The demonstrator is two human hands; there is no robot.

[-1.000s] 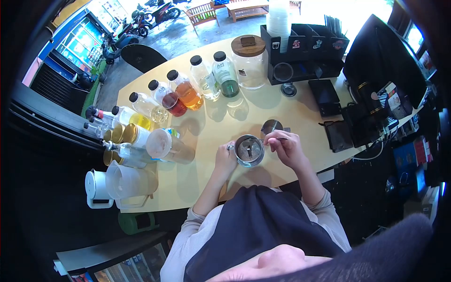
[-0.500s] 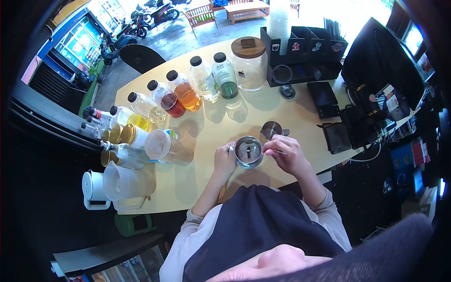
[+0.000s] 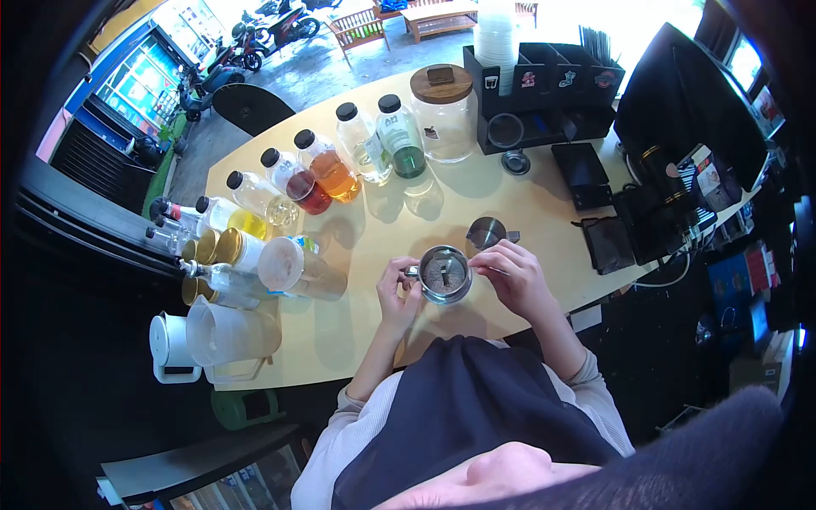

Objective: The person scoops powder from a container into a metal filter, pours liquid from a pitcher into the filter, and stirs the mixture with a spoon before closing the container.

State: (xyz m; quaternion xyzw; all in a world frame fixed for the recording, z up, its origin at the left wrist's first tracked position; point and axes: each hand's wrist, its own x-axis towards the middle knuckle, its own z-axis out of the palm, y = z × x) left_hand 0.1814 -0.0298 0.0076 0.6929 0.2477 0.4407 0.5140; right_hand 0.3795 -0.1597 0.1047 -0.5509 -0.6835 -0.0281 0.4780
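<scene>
My left hand (image 3: 399, 291) is closed at the handle side of a steel cup (image 3: 445, 297), its fingers and thumb around the handle. A brownish, frothy liquid (image 3: 442, 276) lies inside, with a dark and light patch on it, perhaps a reflection. On the cup's right, my right hand (image 3: 516, 276) pinches a thin silvery spoon (image 3: 501, 270) by its handle at the rim; its other end is hidden. Just behind the cup stands a small dark pitcher (image 3: 486, 233), its handle pointing right.
Several black-capped bottles (image 3: 325, 166) curve along the table's (image 3: 382, 229) far left. Plastic jugs (image 3: 234, 327) and a lidded tub (image 3: 297, 270) stand left. A wooden-lidded jar (image 3: 444, 119), a black organizer (image 3: 544, 102) and a monitor (image 3: 688, 119) are at the back and right.
My left hand's fingers have shifted and loosened at the cup's handle. The right hand has turned slightly at the rim, still pinching the spoon. The whole view has drifted a little.
</scene>
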